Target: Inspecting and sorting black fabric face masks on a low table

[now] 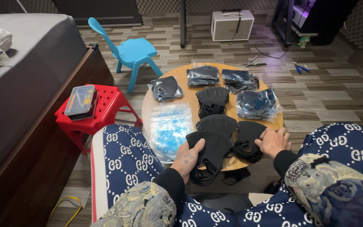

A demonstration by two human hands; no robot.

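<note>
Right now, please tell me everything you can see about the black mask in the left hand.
The black mask looks like soft, matte fabric, folded flat into a curved, fan-like shape. Its thin black ear loops hang in a loose tangle below it, past the edge of the round wooden table. It lies tilted over the table's near edge. The left hand grips its lower left side, thumb on top. Its upper edge overlaps another black mask behind it. The right hand rests on a separate mask nearby.
</note>
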